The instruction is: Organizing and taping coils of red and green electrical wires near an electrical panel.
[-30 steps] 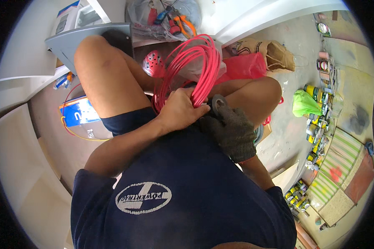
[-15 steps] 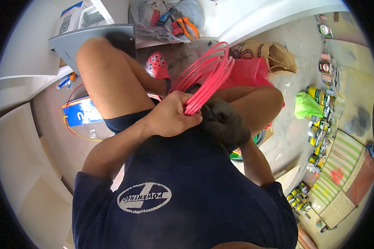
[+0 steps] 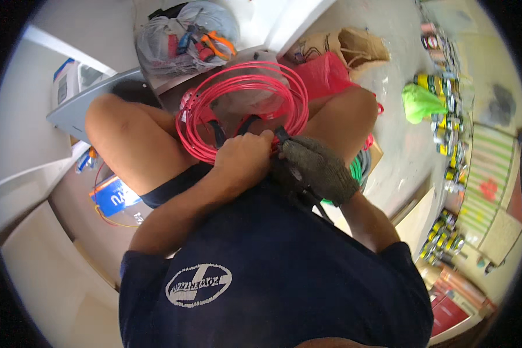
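Observation:
A coil of red wire (image 3: 300,110) spreads in a wide loop over my lap, its lower edge against my hands. My bare left hand (image 3: 243,156) is closed round the bottom of the coil. Right beside it, my right hand (image 3: 319,165), in a dark grey knit glove, is closed with its fingertips against the coil. A short black strip (image 3: 281,134) sticks up at those fingertips. Below the glove hangs a thin black strand (image 3: 323,213); whether it joins the strip is hidden. The glove also hides whatever lies in that palm.
Ahead lies a clear plastic bag (image 3: 156,43) with orange-handled pliers (image 3: 219,46) and other tools. A red bag (image 3: 325,75) and a brown paper bag (image 3: 362,49) sit ahead right. Green wire (image 3: 356,169) lies beside my right leg. Several cans (image 3: 443,136) line the right side.
The red coil has turned from a bunched, edge-on bundle to an open loop facing me. My right hand has come up beside my left at its lower edge. The black strip now shows.

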A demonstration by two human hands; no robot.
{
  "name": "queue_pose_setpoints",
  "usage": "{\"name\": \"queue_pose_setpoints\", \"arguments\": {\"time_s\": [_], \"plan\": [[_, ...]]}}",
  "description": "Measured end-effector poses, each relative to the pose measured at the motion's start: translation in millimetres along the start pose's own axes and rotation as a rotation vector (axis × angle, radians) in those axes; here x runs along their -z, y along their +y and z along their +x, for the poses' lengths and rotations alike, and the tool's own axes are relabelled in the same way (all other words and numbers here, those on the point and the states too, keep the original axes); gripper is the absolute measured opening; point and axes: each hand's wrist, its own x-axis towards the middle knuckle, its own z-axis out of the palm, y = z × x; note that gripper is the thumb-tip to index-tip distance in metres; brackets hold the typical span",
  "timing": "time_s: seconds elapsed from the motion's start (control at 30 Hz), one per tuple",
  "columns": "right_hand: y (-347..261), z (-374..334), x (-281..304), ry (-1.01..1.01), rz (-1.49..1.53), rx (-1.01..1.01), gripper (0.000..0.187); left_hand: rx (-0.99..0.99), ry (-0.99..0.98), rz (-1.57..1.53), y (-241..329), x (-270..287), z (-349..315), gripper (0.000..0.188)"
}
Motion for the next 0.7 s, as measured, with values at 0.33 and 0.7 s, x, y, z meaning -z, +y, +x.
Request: {"name": "queue_pose_setpoints", "arguments": {"time_s": [0.33,0.7], "plan": [[8.4,2.2,7.2,-0.369,-0.240,-0.077,0.042,-0.198,0.073,0.220,11.8,-13.9,-8.4,0.055],[28.4,11.3,-30.8,0.007,0.700,-0.296,0.034,-0.124,0.315,-0.183,15.9,36.5,-6.3,0.043]]}}
